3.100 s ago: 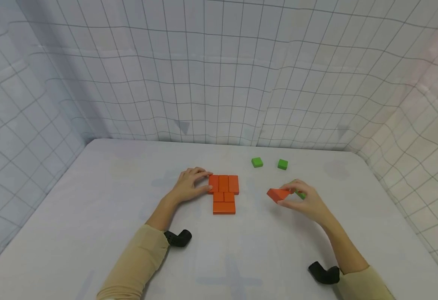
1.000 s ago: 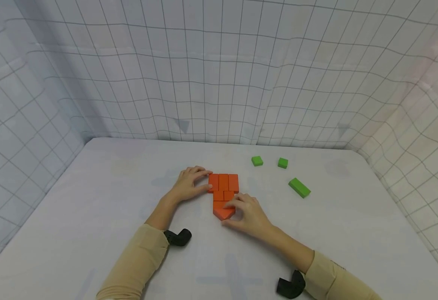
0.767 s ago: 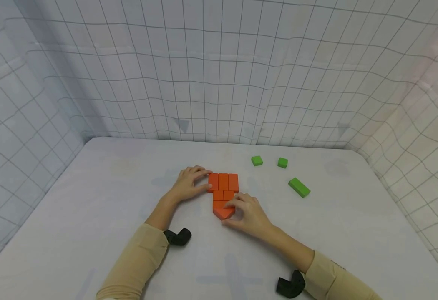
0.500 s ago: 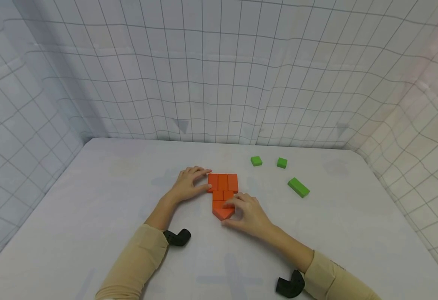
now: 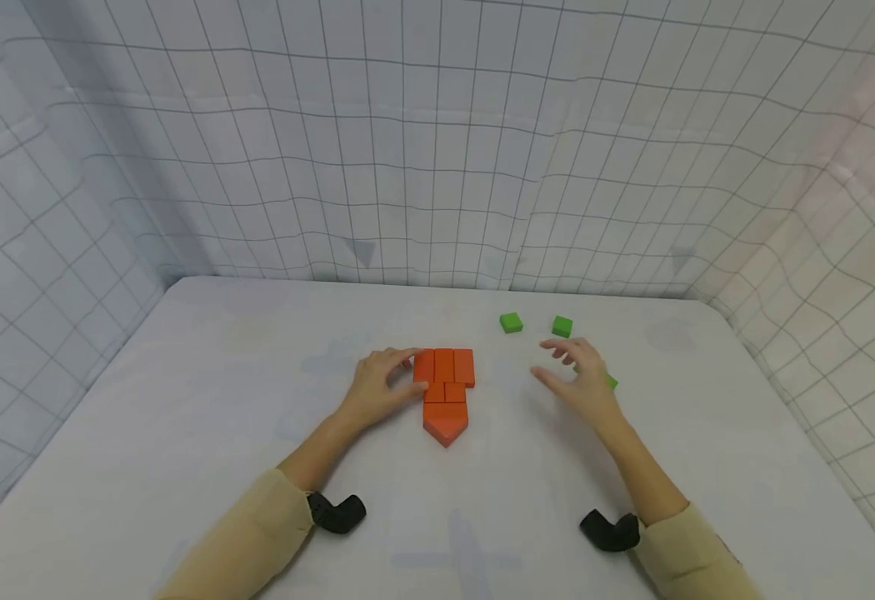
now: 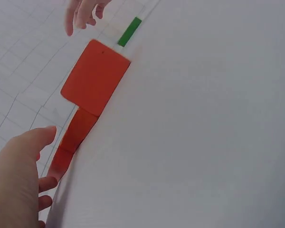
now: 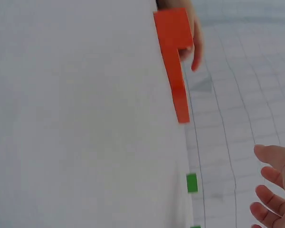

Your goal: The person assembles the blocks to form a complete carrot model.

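Observation:
Orange-red blocks lie together in the head view: a row of three upright rectangles (image 5: 444,365), two small squares (image 5: 455,392) below, then a pointed block (image 5: 446,427) at the near end, its tip towards me. My left hand (image 5: 372,390) is at the left side of the row, thumb and index finger spread around its left edge; contact is unclear. To the right, my right hand (image 5: 589,387) hovers with thumb and fingers apart, holding nothing. Behind it a long green block (image 5: 612,382) is mostly hidden.
Two small green blocks, one square (image 5: 511,322) and another (image 5: 562,326), lie towards the back of the white table (image 5: 257,333). Grid-patterned cloth (image 5: 445,167) rises behind and at both sides. Black wrist devices (image 5: 612,532) sit below both hands.
My right hand brought the pointed orange-red block to the near end of the row, let go, and moved back right to the long green block. My left hand has shifted slightly nearer me.

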`<state>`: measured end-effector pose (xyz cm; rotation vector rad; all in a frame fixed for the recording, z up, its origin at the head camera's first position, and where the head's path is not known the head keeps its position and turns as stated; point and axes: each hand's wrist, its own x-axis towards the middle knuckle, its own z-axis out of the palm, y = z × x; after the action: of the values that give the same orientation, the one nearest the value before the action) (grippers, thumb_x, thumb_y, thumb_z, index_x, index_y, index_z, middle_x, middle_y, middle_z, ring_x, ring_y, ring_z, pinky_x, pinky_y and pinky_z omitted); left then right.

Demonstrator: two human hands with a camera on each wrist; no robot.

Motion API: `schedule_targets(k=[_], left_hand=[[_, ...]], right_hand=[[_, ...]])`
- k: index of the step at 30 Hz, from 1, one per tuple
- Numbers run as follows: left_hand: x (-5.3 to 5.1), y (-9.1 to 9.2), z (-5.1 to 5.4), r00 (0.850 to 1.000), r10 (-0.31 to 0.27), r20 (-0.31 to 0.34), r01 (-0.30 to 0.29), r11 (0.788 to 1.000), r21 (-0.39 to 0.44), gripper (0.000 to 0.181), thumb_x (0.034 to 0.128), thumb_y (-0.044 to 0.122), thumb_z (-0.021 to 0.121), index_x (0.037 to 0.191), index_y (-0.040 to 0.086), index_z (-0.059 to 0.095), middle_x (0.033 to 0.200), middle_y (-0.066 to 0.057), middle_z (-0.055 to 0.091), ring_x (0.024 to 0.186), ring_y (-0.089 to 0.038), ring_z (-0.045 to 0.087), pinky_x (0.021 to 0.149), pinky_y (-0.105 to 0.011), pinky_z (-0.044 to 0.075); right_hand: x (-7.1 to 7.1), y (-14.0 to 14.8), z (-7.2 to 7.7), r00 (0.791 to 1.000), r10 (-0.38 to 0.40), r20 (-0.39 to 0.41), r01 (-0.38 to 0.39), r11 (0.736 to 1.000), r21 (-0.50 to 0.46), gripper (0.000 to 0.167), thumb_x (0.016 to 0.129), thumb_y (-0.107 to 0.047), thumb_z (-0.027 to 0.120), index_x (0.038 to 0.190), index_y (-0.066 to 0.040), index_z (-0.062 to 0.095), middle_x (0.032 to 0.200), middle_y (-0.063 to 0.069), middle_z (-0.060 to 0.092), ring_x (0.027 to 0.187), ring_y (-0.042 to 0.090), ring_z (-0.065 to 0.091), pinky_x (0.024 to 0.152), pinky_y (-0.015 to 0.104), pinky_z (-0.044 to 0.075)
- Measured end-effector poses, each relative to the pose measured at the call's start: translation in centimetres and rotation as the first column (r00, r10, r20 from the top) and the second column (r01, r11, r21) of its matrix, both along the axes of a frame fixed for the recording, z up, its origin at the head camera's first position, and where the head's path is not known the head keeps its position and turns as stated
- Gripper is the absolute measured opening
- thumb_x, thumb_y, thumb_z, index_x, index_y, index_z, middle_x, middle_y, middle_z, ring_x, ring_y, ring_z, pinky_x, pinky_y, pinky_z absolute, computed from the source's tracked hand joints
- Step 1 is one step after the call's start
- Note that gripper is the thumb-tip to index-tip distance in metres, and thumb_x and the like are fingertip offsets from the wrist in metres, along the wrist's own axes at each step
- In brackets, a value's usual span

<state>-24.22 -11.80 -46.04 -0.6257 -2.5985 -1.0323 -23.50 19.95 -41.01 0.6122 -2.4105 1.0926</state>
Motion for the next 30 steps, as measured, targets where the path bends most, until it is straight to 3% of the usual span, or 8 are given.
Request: schedule_targets(k=[5,9,19,26,30], left_hand=[[1.1,0.5,0.1,0.999,0.044,0.026,-0.043,0.998,-0.046,0.052,0.0786,0.041,0.066,0.124,0.018,0.057,0.106,-0.006,0.058,0.101,-0.026,0.048,0.090,-0.050,0.030],[1.4,0.6,0.0,0.998,0.053,0.015,-0.052,0.997,-0.065,0.052,0.0786,0.041,0.066,0.124,0.017,0.057,0.112,-0.008,0.056,0.105,-0.027,0.046,0.093,-0.050,0.029],[1.6,0.5,0.0,0.999,0.050,-0.006,-0.050,0.994,-0.102,0.050,0.0783,0.041,0.067,0.121,0.014,0.060,0.112,-0.010,0.054,0.106,-0.029,0.045,0.094,-0.050,0.028],[1.7,0.6,0.2,0.999,0.050,0.008,-0.049,0.994,-0.100,0.052,0.0784,0.041,0.066,0.121,0.013,0.059,0.112,-0.010,0.053,0.106,-0.029,0.044,0.096,-0.051,0.027],[1.6,0.7,0.1,0.998,0.055,0.007,-0.054,0.992,-0.110,0.052,0.0784,0.042,0.066,0.121,0.014,0.059,0.112,-0.010,0.053,0.106,-0.028,0.045,0.096,-0.051,0.027]], right_hand=[[-0.5,4.5,-0.6,0.985,-0.164,0.045,0.164,0.986,0.009,0.037,0.072,-0.003,0.075,0.106,0.005,0.062,0.092,0.023,0.056,0.083,0.034,0.051,0.073,0.044,0.041],[-0.2,7.1,-1.5,0.962,-0.240,0.131,0.230,0.970,0.082,0.037,0.076,-0.008,0.073,0.109,0.004,0.060,0.095,0.023,0.055,0.084,0.034,0.050,0.073,0.042,0.039],[0.7,9.6,-3.3,0.925,-0.296,0.238,0.258,0.949,0.181,0.041,0.077,-0.019,0.073,0.108,0.004,0.061,0.092,0.021,0.056,0.081,0.030,0.051,0.068,0.035,0.040],[0.9,9.2,-3.5,0.931,-0.312,0.189,0.279,0.943,0.182,0.038,0.076,-0.017,0.074,0.105,0.004,0.063,0.090,0.020,0.059,0.080,0.031,0.054,0.066,0.035,0.040],[0.9,9.0,-3.3,0.927,-0.309,0.211,0.277,0.946,0.168,0.036,0.078,-0.016,0.073,0.105,0.005,0.063,0.092,0.021,0.059,0.082,0.031,0.054,0.068,0.036,0.041]])
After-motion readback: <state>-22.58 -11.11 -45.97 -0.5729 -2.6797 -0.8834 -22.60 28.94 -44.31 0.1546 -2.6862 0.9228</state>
